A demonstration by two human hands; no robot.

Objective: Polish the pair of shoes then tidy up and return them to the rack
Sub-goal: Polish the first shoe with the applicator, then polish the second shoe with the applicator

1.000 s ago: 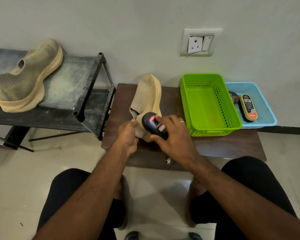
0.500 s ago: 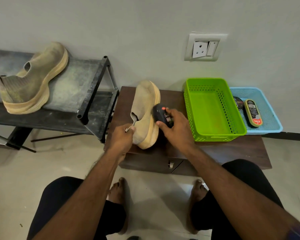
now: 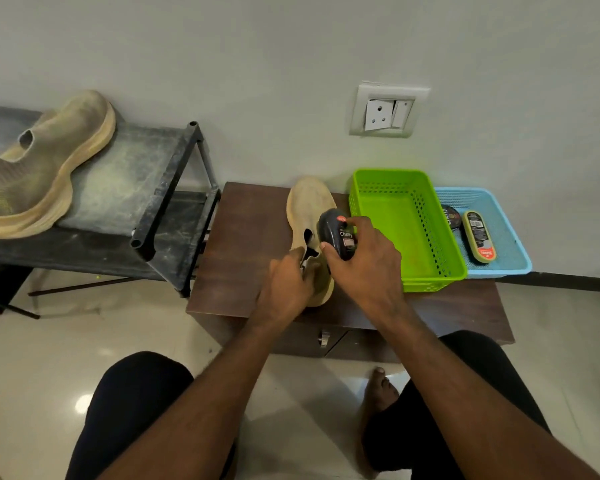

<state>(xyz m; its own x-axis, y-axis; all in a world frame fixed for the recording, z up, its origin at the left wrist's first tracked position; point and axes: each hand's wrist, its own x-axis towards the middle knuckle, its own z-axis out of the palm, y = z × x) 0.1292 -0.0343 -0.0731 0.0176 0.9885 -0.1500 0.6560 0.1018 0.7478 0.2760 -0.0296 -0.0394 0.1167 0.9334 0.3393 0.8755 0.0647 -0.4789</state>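
Tan shoe [image 3: 307,216] lying on the brown tabletop [image 3: 250,237], left hand [image 3: 284,289] grip grasping its heel collar, right hand [image 3: 364,265] grip clenched around a black polish bottle [image 3: 336,232] against the shoe, second shoe [image 3: 45,168] on the rack [image 3: 136,188], green basket [image 3: 430,271] beside

Pale wall [image 3: 257,64] with socket [image 3: 387,110], glossy tiled floor [image 3: 66,358].
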